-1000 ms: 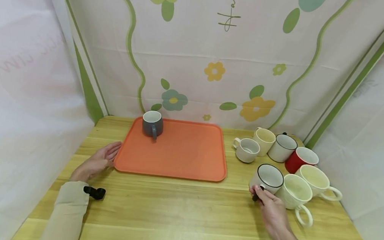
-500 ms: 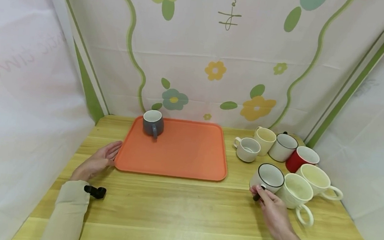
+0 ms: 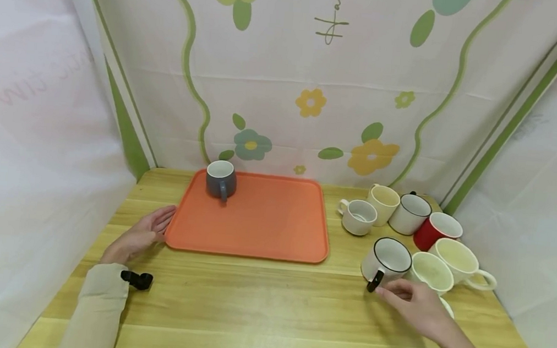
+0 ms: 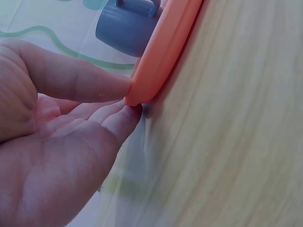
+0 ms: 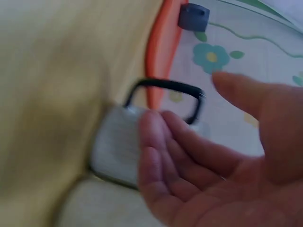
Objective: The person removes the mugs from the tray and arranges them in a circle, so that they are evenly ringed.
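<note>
My left hand (image 3: 141, 234) lies beside the left edge of an orange tray (image 3: 259, 222), fingers extended along its rim. In the left wrist view, its thumb tip and fingertips touch the tray's edge. A grey mug (image 3: 220, 183) with white inside stands at the tray's back left corner. My right hand (image 3: 420, 311) is just right of the black handle of a white enamel mug (image 3: 385, 261) with a black rim. Thumb and fingers stand apart in the right wrist view, holding nothing. The hand partly covers a cream mug (image 3: 431, 273).
More mugs are grouped on the wooden table (image 3: 246, 315) at the right: a small white cup (image 3: 358, 218), a pale yellow mug (image 3: 382, 205), another black-rimmed white mug (image 3: 409, 214), a red mug (image 3: 435, 232) and a second cream mug (image 3: 455, 258). A flowered curtain (image 3: 266, 84) hangs behind.
My right hand has let go of the white enamel mug's black handle and moved off to the right. The mug has stayed in place, and so have my left hand and the tray.
</note>
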Available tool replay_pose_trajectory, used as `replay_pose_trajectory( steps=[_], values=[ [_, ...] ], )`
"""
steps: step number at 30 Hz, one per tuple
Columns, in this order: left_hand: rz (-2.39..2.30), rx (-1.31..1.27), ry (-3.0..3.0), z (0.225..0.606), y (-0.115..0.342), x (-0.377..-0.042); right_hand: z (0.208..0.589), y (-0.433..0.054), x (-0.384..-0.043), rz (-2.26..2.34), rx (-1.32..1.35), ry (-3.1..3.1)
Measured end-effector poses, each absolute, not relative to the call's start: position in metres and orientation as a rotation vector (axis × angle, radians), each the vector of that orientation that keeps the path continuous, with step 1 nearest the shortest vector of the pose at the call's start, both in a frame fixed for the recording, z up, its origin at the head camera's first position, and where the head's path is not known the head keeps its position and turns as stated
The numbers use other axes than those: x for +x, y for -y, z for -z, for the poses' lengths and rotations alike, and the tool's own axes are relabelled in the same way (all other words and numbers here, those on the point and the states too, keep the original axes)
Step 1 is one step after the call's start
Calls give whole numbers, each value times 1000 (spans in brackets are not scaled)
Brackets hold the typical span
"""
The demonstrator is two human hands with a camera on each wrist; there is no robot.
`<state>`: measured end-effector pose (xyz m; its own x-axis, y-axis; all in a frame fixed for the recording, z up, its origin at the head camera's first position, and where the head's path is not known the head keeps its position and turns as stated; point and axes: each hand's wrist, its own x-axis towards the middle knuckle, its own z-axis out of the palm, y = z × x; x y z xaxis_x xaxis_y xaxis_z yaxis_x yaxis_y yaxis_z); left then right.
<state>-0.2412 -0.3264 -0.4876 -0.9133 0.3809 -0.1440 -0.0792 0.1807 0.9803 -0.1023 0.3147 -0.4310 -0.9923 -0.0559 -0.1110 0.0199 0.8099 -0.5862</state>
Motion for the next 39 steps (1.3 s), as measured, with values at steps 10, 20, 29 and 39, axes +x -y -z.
replay_pose_trajectory(
  steps=[10, 20, 29, 39],
  values=[
    [-1784, 293, -2112, 485, 325, -239, 376, -272, -125, 923, -628, -2859],
    [-1799, 309, -2107, 489, 326, -241, 360, -159, -196, 880, -809, -2732],
    [-1775, 311, -2143, 488, 328, -238, 379, -69, -267, 1032, -825, -2632],
    [-1775, 291, -2152, 488, 327, -239, 414, -16, -316, 1213, -706, -2631]
  ],
)
